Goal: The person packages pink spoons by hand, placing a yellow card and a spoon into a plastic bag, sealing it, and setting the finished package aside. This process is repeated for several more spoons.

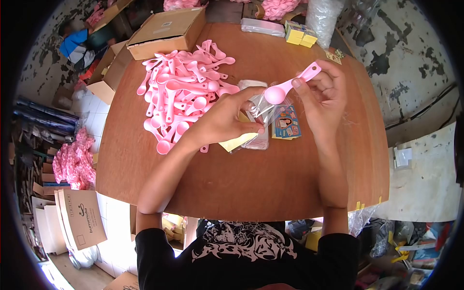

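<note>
My right hand (325,99) pinches a pink measuring spoon (275,94) by its handle, its bowl pointing left. Thumb and fingers of my left hand (220,118) are closed on a clear plastic bag (263,107), whose mouth lies close to the spoon's bowl. A pale yellow card (238,142) shows below the left hand, at the bag's lower end. Beneath the hands lies a stack of clear bags (259,143), partly hidden. Blue printed cards (287,124) are stacked just right of it. A large heap of pink spoons (181,94) spreads out left of my left hand.
A closed cardboard box (166,29) sits behind the heap on the brown wooden table (241,183). Along the far edge are a pack of clear film (262,27), yellow card bundles (300,35) and a bulging plastic sack (323,19). An open carton (108,72) stands left of the table.
</note>
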A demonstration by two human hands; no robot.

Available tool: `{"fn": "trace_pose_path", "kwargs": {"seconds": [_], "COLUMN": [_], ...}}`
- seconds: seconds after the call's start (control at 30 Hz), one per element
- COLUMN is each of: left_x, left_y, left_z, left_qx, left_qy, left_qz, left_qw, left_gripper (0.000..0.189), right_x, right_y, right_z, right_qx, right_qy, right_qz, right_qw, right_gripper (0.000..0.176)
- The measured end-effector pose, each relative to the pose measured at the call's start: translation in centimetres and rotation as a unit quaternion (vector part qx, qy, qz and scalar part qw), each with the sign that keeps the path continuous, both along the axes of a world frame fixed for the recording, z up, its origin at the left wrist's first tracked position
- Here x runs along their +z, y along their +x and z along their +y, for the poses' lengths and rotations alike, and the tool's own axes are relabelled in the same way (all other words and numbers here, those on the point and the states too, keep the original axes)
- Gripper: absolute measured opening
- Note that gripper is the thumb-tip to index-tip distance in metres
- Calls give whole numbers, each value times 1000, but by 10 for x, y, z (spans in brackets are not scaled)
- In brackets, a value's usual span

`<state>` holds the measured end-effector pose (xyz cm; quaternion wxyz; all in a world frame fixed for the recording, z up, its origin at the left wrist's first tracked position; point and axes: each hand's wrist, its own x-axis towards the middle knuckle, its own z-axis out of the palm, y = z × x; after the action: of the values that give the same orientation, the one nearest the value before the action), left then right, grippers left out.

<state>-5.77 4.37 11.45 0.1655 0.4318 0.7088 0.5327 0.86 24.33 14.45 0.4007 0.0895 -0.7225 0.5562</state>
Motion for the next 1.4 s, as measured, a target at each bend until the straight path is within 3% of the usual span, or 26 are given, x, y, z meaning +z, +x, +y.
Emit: {"fn": "trace_pose_path", "kwargs": {"seconds": [0.13, 0.23, 0.33, 0.43, 0.57, 0.63, 0.77, 0.83, 0.87, 0.9, 0.93, 0.97, 1.1, 1.13, 1.17, 1.2, 1.27, 1.4], "left_x": [-3, -8, -8, -1, -9, -11, -4, -5, -9, -11, -10, -6, 6, 5, 4, 3, -1, 5], "left_y": [-2, -3, 1, 4, 5, 6, 10, 7, 3, -1, -2, -1, 0, 2, 4, 5, 11, 20], "left_z": [2, 5, 7, 4, 8, 10, 8, 8, 11, 12, 10, 7, 0, -2, 2, 4, 6, 3], "left_qx": [13, 43, 44, 40, 36, 31, 9, 0, 60, 118, 119, 135, 139, 113, 112, 112, 17, 28], "left_qy": [-8, 35, 63, -2, 15, 23, 72, 112, 165, 214, 212, 203, 160, 119, 149, 148, 181, 150], "left_qz": [-21, 37, 25, 29, 2, -14, -47, -38, 64, 163, 161, 129, 113, 122, 146, 147, -45, -111], "left_qw": [1000, 998, 997, 999, 999, 999, 996, 993, 982, 956, 957, 961, 971, 979, 972, 972, 982, 982], "left_gripper": [70, 74, 73, 74, 81, 85, 89, 89, 85, 82, 82, 80, 59, 53, 38, 38, 31, 26], "right_x": [0, -10, -16, -9, -19, -13, -2, 15, 24, 34, 39, 40, 32, 26, 23, 22, 22, 21], "right_y": [0, -5, -2, 0, 0, 3, 8, 12, 9, 4, -2, -8, 0, 4, 8, 10, 15, 22], "right_z": [-1, -2, -11, -15, -13, -12, -12, -14, -12, -7, 0, 6, 5, 2, 0, -2, -6, -7], "right_qx": [50, 72, 47, 3, 64, 102, 91, 61, 63, 22, -21, -7, 71, 90, 107, 107, 128, 95], "right_qy": [-54, -50, 7, 177, 167, 78, 74, 131, 132, 240, 342, 402, 361, 298, 233, 232, 195, 215], "right_qz": [-54, -55, -55, -24, -83, -197, -206, -81, -80, -3, 73, 13, -71, -78, -83, -82, -83, -99], "right_qw": [996, 995, 997, 984, 980, 972, 972, 986, 986, 971, 937, 915, 927, 947, 963, 963, 969, 967], "right_gripper": [47, 47, 41, 19, 15, 14, 11, 8, 8, 8, 8, 10, 12, 12, 13, 13, 16, 14]}}
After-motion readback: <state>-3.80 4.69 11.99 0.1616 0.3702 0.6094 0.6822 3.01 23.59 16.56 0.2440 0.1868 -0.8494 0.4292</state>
